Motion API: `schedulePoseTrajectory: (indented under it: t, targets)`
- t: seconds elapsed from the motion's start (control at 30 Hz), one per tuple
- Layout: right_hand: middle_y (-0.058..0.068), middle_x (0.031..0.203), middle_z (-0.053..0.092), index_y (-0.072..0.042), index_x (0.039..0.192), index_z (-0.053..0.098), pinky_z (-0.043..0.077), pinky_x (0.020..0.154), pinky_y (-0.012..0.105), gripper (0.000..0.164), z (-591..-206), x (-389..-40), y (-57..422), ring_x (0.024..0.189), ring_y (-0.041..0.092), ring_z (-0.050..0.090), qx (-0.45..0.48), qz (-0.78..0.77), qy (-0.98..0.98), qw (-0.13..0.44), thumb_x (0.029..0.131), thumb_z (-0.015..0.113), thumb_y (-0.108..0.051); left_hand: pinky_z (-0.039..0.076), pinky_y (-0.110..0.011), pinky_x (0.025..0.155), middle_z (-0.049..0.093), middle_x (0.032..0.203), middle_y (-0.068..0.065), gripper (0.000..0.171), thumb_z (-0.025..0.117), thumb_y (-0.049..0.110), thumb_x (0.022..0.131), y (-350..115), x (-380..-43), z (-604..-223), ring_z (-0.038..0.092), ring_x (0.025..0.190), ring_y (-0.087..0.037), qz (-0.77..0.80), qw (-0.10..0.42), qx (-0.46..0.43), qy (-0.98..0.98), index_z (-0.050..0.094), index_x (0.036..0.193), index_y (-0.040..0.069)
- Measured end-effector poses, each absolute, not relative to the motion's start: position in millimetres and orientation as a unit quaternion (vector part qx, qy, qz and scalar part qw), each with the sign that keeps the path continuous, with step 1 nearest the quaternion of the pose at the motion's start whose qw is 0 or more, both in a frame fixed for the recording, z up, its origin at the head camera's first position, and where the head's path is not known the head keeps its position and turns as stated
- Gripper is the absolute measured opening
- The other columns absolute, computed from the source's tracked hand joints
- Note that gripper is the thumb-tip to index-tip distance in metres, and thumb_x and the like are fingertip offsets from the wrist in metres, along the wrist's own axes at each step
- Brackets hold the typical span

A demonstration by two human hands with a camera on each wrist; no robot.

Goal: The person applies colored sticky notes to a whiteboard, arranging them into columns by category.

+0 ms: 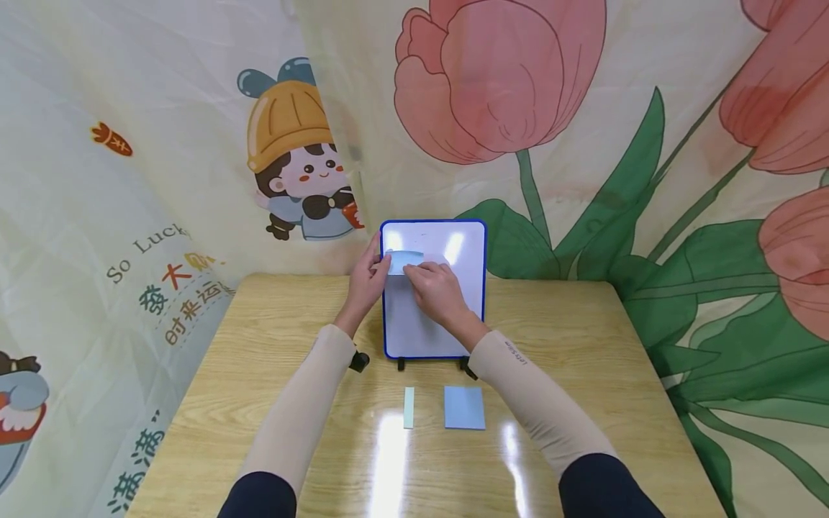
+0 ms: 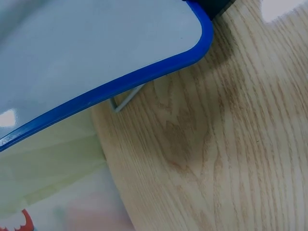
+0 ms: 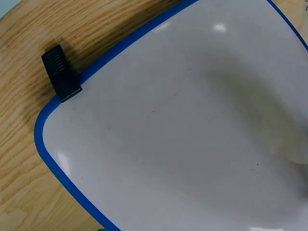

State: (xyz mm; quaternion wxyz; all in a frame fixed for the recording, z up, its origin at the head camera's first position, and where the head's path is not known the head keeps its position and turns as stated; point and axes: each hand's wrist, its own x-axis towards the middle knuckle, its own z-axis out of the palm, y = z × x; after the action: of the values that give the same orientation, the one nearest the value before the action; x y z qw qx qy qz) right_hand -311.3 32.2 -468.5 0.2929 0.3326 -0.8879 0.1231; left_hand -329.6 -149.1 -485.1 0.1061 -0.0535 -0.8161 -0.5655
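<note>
A small whiteboard (image 1: 434, 324) with a blue frame stands upright on the table in the head view. A light blue sticky note (image 1: 405, 260) lies against its upper left part, its top edge slightly curved. My left hand (image 1: 366, 282) holds the board's left edge, thumb in front by the note's left side; its other fingers are partly hidden. At the note's lower right, my right hand (image 1: 440, 291) has curled fingers and pinches the note; the exact contact is hidden by the hand. Neither wrist view shows the fingers clearly; both show the board's surface (image 3: 144, 134) and blue rim (image 2: 130, 79).
On the wooden table (image 1: 291, 316), before the board, lie a pale green paper strip (image 1: 409, 408) and a blue sticky note pad (image 1: 464, 408). Black clip feet (image 3: 61, 73) support the board's lower edge. A printed cloth (image 1: 363, 180) hangs behind the table.
</note>
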Motion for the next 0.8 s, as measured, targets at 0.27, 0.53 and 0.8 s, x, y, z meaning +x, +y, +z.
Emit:
schedulePoseTrajectory:
  t: [0.27, 0.53, 0.8]
  targets:
    - [0.002, 0.117, 0.073, -0.013, 0.121, 0.071, 0.053, 0.082, 0.033, 0.027, -473, -311, 31, 0.105, 0.019, 0.068, 0.324, 0.118, -0.894, 0.286, 0.094, 0.067, -0.014, 0.059, -0.042, 0.087, 0.062, 0.131, -0.012, 0.054, 0.049, 0.040, 0.103, -146, -331, -489, 0.065, 0.103, -0.026, -0.553, 0.147, -0.050, -0.818, 0.029, 0.152, 0.046]
    - [0.001, 0.119, 0.072, -0.014, 0.122, 0.070, 0.052, 0.082, 0.032, 0.030, -476, -313, 30, 0.107, 0.018, 0.067, 0.321, 0.112, -0.896, 0.285, 0.092, 0.070, -0.015, 0.059, -0.038, 0.082, 0.063, 0.120, -0.011, 0.053, 0.050, 0.036, 0.104, -143, -336, -490, 0.063, 0.093, -0.023, -0.537, 0.184, -0.045, -0.822, 0.032, 0.153, 0.039]
    - [0.001, 0.123, 0.071, -0.014, 0.125, 0.069, 0.052, 0.087, 0.033, 0.032, -477, -313, 30, 0.110, 0.019, 0.066, 0.319, 0.102, -0.901, 0.276, 0.093, 0.069, -0.017, 0.059, -0.034, 0.073, 0.064, 0.106, -0.011, 0.054, 0.048, 0.032, 0.105, -143, -341, -491, 0.061, 0.086, -0.020, -0.514, 0.195, -0.058, -0.834, 0.030, 0.156, 0.031]
